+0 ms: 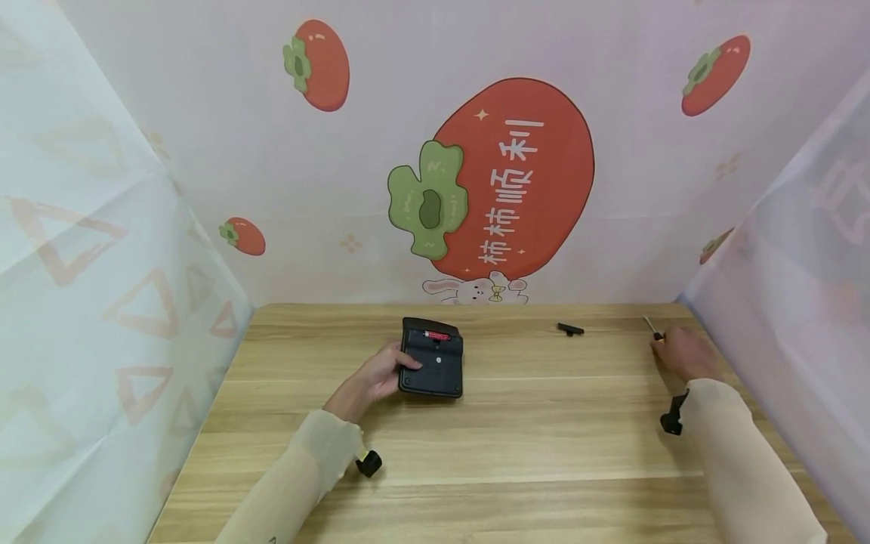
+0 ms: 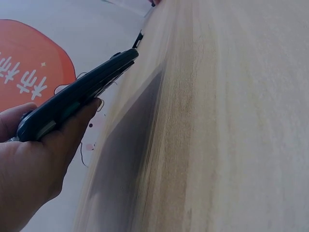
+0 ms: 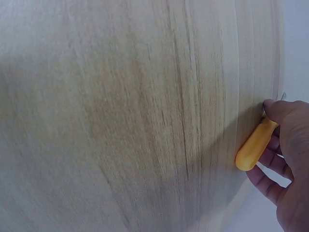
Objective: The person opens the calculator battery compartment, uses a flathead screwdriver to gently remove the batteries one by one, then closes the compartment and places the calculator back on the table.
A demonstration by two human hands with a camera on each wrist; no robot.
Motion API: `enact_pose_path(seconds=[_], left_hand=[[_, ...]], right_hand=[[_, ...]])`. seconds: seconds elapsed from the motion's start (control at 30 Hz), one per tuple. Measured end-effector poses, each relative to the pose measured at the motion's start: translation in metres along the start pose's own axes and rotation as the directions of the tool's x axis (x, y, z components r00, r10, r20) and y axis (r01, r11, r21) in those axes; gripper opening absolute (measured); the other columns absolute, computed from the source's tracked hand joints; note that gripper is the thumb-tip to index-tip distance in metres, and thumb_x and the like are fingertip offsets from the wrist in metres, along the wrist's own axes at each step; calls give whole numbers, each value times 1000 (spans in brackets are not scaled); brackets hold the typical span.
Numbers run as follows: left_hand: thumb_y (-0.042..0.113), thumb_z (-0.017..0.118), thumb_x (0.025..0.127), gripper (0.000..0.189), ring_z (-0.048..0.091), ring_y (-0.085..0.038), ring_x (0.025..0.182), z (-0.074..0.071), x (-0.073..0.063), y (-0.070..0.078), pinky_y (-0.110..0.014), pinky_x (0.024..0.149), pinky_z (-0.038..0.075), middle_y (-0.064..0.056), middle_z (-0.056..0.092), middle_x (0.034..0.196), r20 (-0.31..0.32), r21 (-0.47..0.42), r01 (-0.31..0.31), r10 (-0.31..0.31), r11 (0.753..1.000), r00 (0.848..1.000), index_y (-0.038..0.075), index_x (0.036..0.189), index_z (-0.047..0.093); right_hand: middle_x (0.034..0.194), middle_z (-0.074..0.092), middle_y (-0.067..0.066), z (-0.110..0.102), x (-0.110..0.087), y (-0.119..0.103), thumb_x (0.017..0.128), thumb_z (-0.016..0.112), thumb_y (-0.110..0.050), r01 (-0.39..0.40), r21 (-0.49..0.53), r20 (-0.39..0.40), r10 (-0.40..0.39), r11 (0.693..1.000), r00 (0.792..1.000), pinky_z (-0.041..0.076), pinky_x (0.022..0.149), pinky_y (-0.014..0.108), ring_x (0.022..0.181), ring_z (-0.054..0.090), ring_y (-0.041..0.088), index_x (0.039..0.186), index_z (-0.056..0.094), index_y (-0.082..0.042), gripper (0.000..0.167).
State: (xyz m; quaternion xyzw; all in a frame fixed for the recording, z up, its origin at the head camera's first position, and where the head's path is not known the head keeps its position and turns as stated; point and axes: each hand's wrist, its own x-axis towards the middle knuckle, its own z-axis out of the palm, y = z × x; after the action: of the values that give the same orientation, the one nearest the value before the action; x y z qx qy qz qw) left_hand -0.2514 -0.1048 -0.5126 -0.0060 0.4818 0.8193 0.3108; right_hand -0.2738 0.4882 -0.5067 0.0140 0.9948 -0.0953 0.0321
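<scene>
In the head view, my left hand [image 1: 384, 374] grips the left edge of a black calculator [image 1: 435, 381], its back turned toward me. A red battery [image 1: 436, 335] sits in the open compartment near its top. The left wrist view shows the calculator [image 2: 82, 89] edge-on, raised off the table, with its shadow below. At the far right of the table, my right hand [image 1: 686, 353] holds a screwdriver [image 1: 650, 326] with its shaft pointing toward the wall. Its yellow handle [image 3: 256, 145] shows between the thumb and fingers in the right wrist view.
A small black cover [image 1: 569, 329] lies near the back of the wooden table [image 1: 530, 446], between the two hands. A patterned sheet [image 1: 326, 166] hangs behind the table, and pale sheets stand along both sides.
</scene>
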Motion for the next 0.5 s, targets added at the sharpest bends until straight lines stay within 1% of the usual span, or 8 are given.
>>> enact_pose_path(seconds=[0.2, 0.3, 0.5], left_hand=[[-21, 43, 91, 78, 35, -50, 150, -1, -1, -1, -57, 117, 41, -37, 32, 162, 9, 2, -6, 6, 1000, 1000, -9, 163, 14], [-22, 43, 91, 78, 35, -50, 150, -1, -1, -1, -57, 117, 40, -37, 32, 162, 9, -1, -7, 7, 1000, 1000, -9, 163, 14], [-22, 43, 90, 79, 35, -49, 150, 1, -3, -1, -57, 118, 40, -37, 32, 163, 6, -3, -4, 4, 1000, 1000, -9, 163, 14]], right_hand=[[90, 65, 31, 2, 1, -1, 106, 56, -18, 28, 8, -15, -28, 1000, 1000, 53, 63, 56, 77, 64, 43, 100, 64, 15, 34], [91, 65, 31, 3, 1, -1, 106, 57, -14, 35, 14, -31, -34, 999, 999, 53, 64, 57, 78, 65, 44, 102, 65, 15, 31], [94, 65, 35, 5, 1, -1, 104, 56, -10, 33, 21, -59, -32, 999, 998, 52, 65, 61, 81, 65, 49, 105, 65, 18, 29]])
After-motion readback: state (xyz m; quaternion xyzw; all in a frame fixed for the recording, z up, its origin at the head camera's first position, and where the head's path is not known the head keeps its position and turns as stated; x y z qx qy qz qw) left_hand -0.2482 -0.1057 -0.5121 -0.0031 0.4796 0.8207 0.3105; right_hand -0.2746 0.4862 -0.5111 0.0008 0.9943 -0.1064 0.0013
